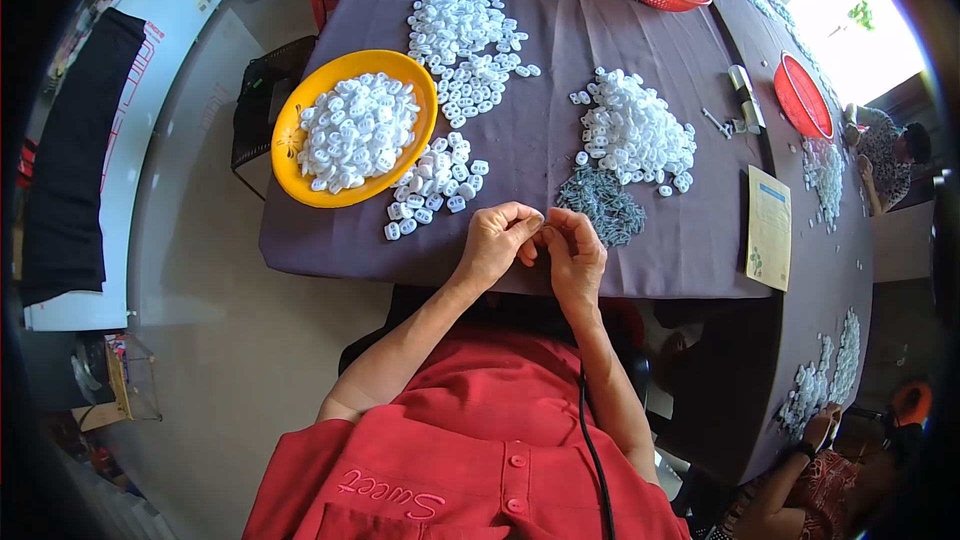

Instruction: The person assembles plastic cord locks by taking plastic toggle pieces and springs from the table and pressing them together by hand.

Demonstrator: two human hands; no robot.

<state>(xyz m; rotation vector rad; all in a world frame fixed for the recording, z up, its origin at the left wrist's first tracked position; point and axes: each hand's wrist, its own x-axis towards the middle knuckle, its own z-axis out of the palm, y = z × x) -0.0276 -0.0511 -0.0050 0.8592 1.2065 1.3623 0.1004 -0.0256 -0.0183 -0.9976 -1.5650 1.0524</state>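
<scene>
The left hand (497,242) pinches what looks like a small piece (543,224), too tiny to identify, between thumb and forefinger; the right hand (578,258) curls its fingertips in against it, though I cannot tell whether they grip; the piece sits over the table (340,255), near its front edge; a light pinch and small turns of the fingertips should serve best, wrists kept low and steady; a slip toward the body could send it over that edge, so working slightly farther in seems safer; the grey pile (610,208) crowds the right fingers, and loose white parts (437,178) lie left; the easier room is rightward, toward the envelope (768,230).
</scene>
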